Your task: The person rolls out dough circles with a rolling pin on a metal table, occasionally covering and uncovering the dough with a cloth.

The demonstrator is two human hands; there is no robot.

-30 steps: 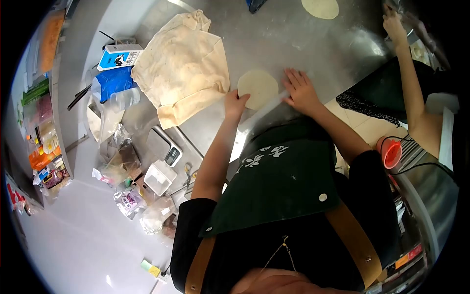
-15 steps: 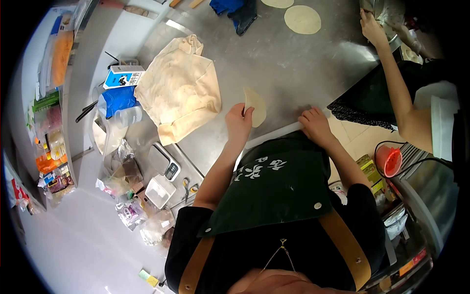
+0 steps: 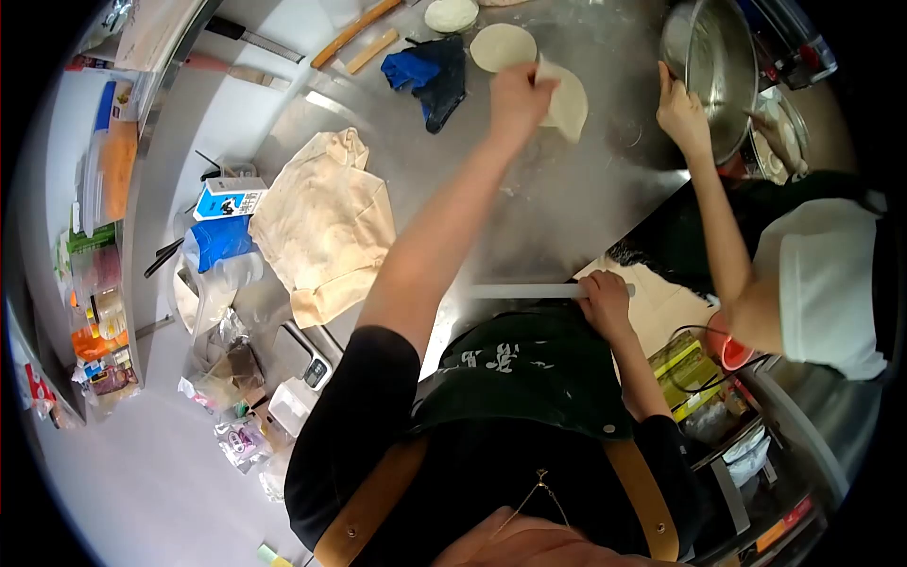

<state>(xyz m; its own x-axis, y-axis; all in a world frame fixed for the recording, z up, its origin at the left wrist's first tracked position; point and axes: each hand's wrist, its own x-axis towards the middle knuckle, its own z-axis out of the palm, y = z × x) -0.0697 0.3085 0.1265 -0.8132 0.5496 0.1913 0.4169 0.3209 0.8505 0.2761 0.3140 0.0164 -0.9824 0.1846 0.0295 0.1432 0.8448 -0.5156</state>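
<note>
My left hand [image 3: 521, 102] is stretched out over the steel table [image 3: 529, 213], its fingers pinching the upper left edge of a thin dough round [image 3: 566, 104]. The lower part of this round hangs or lies over the tabletop; contact is hard to tell. Just behind my hand another flat dough round [image 3: 503, 47] lies on the table, with a thicker pale dough piece [image 3: 452, 14] beyond it. My right hand [image 3: 606, 300] rests at the table's near edge, fingers loosely curled, with nothing visible in it.
A beige cloth [image 3: 326, 227] lies left, beside a milk carton [image 3: 230, 200] and a scale [image 3: 307, 357]. A blue and black cloth [image 3: 430, 80] and wooden sticks [image 3: 354, 33] lie farther back. At right, a co-worker's hand [image 3: 684, 118] touches a metal bowl [image 3: 713, 76].
My left hand has moved far forward with the dough round, from the near edge to beside the other rounds. My right hand stays near the edge. The bowl at right shows more fully.
</note>
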